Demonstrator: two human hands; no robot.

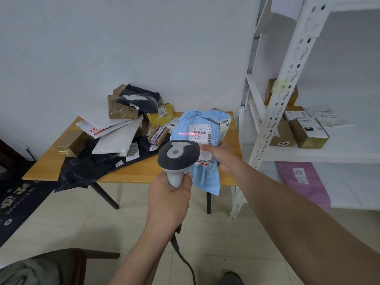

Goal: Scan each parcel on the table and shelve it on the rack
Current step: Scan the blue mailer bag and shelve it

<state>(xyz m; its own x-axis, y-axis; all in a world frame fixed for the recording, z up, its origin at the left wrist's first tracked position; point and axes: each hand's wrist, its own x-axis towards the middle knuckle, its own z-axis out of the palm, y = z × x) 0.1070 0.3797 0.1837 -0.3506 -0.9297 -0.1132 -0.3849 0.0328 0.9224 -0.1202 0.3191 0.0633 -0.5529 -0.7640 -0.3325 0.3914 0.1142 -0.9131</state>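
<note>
My left hand (pixel 169 197) grips the handle of a grey barcode scanner (pixel 178 156), which points at a light blue parcel bag (pixel 202 126). My right hand (pixel 223 157) holds that bag up in front of the table by its right side. A red laser line falls across the bag's white label, on the barcode's left end. Behind it, the wooden table (pixel 139 171) carries a pile of parcels (pixel 127 122): black bags, white mailers, brown and yellow boxes. The white rack (pixel 287 83) stands at the right.
The rack's middle shelf (pixel 320 154) bears brown boxes (pixel 308 132) and white label sheets. A pink bag (pixel 304 182) lies on the lower shelf. A dark welcome mat (pixel 18 202) covers the floor at left. The scanner's cable (pixel 185 260) hangs down to the tiled floor.
</note>
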